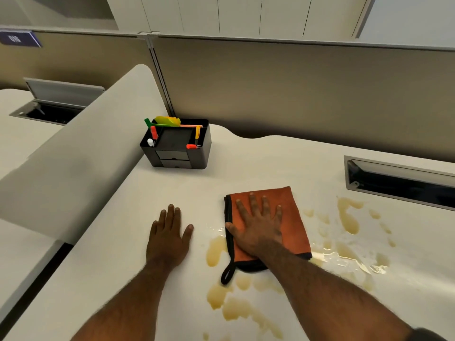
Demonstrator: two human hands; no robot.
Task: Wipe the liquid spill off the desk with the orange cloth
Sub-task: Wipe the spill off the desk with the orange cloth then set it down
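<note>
An orange cloth [291,217] with black trim and a black loop lies folded flat on the white desk [172,188]. My right hand [258,227] presses flat on top of it, fingers spread. Brownish liquid spill [347,217] spreads in puddles and drops to the right of the cloth, along its left edge and toward the desk's near edge. My left hand [168,235] rests flat on the dry desk to the left of the cloth, holding nothing.
A black desk organiser [177,148] with pens and coloured items stands at the back left. An open cable tray [401,183] is set into the desk at the right. A curved divider panel [73,153] runs along the left; a partition wall stands behind.
</note>
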